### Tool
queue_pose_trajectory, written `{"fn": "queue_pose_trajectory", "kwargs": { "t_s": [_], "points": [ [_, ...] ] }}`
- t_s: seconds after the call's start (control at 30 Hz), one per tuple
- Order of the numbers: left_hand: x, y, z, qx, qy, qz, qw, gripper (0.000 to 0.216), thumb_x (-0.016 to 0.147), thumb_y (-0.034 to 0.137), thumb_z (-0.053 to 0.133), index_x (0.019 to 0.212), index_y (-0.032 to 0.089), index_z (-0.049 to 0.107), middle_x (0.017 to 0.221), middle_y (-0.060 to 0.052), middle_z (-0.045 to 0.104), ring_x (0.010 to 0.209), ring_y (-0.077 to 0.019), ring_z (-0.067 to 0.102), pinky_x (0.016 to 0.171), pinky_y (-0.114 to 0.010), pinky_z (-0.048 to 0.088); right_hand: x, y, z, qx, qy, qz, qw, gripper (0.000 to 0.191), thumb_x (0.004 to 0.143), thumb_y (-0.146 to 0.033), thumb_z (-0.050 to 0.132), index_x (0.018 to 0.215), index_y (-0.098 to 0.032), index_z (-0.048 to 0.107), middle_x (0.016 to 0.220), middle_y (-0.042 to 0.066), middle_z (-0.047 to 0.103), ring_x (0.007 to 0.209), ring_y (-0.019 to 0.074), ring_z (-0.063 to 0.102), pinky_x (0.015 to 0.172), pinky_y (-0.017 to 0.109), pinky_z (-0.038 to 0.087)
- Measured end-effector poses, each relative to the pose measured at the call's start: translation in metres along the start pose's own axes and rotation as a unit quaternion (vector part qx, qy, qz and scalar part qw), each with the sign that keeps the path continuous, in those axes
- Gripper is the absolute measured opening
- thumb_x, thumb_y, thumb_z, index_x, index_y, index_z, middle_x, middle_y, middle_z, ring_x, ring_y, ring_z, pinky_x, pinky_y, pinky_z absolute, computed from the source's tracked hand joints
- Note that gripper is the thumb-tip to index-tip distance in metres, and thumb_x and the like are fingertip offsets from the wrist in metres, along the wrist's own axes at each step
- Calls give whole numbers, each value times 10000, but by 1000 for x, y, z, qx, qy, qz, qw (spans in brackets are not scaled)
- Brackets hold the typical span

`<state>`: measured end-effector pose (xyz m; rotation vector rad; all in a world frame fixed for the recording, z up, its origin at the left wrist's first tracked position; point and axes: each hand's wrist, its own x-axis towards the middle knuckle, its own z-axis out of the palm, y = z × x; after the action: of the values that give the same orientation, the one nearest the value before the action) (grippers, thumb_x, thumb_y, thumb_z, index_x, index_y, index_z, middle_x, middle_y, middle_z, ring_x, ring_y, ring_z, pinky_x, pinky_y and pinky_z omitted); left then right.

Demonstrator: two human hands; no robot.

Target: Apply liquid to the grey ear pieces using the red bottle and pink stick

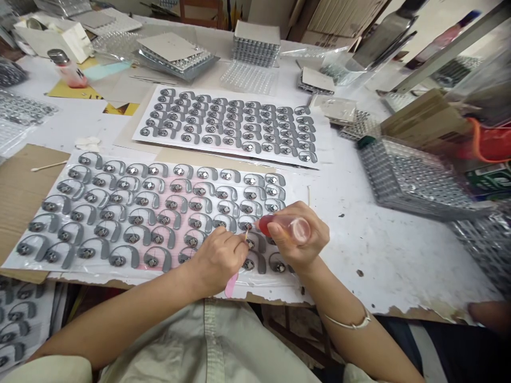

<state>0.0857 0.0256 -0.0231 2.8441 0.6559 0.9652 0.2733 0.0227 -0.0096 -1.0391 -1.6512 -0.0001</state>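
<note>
My left hand (219,258) is closed in a pinch on a thin stick with a pink end (231,284); its tip points up near the sheet's lower right. My right hand (301,236) is wrapped round a small clear bottle with a red tip (293,229), held on its side, its tip close to the stick's tip. Both hands hover over a white sheet (247,287) covered with rows of several grey hook-shaped earpieces (123,213), each with a shiny round centre.
A second sheet of grey earpieces (231,123) lies farther back. Stacked clear blister trays (411,178) stand at the right, more trays (255,45) at the back. A pink-liquid bottle (67,68) stands far left. A cotton swab (48,166) lies on brown cardboard (19,191).
</note>
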Motion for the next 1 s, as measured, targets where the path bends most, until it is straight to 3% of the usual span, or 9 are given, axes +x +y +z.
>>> {"fn": "queue_pose_trajectory", "kwargs": {
  "t_s": [0.47, 0.77, 1.0],
  "points": [
    [-4, -1, 6, -27, -4, -15, 1000, 213, 883, 56, 435, 745, 119, 585, 732, -86, 658, 729, -191, 644, 614, -320, 432, 1, -2, -2, -15, -9, -15, 1000, 110, 758, -183, 706, 778, -196, 598, 664, 5, 616, 576, 138, 550, 507, 286, 456],
    [4, -4, -4, -120, -76, -109, 984, 149, 798, 69, 487, 781, 127, 623, 738, -86, 673, 709, -198, 651, 710, -332, 491, 3, -4, -3, 2, -15, -6, 1000, 118, 761, -175, 704, 745, -199, 590, 632, -8, 610, 554, 130, 546, 498, 283, 448],
    [27, -8, -25, -199, -138, -189, 952, 175, 755, 80, 511, 757, 132, 679, 718, -60, 687, 653, -183, 632, 644, -291, 473, 2, -3, -3, 20, -17, -19, 999, 138, 747, -151, 716, 758, -193, 585, 640, -8, 605, 557, 124, 535, 495, 274, 443]
  ]
}}
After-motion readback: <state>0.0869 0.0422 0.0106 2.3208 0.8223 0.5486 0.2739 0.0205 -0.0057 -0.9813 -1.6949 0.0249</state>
